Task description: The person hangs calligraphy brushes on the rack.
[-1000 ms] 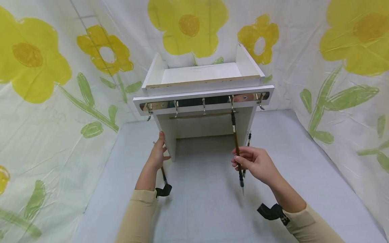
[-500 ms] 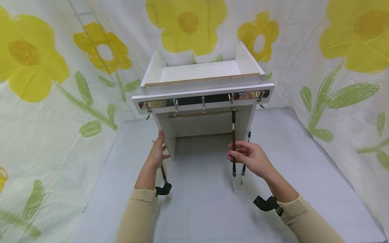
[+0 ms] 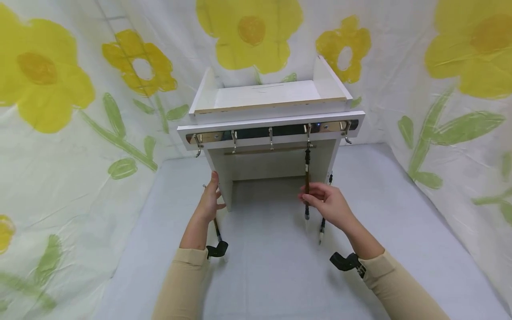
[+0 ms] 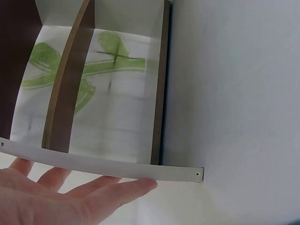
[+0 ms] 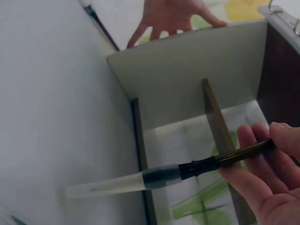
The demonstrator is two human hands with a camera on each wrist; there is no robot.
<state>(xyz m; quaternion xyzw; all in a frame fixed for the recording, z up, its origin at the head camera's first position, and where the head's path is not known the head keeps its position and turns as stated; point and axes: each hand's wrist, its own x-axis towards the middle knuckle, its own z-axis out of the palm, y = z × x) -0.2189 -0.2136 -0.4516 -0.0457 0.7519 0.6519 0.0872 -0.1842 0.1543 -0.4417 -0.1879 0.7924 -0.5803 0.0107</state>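
My right hand [image 3: 326, 204] pinches a calligraphy brush [image 3: 307, 160] with a brown handle, between thumb and fingers. The brush is nearly upright below the second hook from the right [image 3: 308, 129], its top end right at that hook. A clear cap [image 5: 105, 186] covers its bristle end in the right wrist view. With spread, straight fingers my left hand [image 3: 208, 202] rests against the left side panel [image 3: 224, 182] of a white shelf unit; its fingertips lie along the panel's edge in the left wrist view.
A metal hook rail [image 3: 256, 132] with several hooks crosses the unit's front. One more brush [image 3: 322, 226] hangs at the right side, another [image 3: 217, 229] at the left. An upper tray [image 3: 268, 91] tops the unit. Flowered cloth [image 3: 132, 111] hangs behind the pale table [image 3: 256, 275].
My right hand has moved left and slightly up with the brush, which has swung from tilted to nearly upright and risen toward the hook. The left hand stays on the panel.
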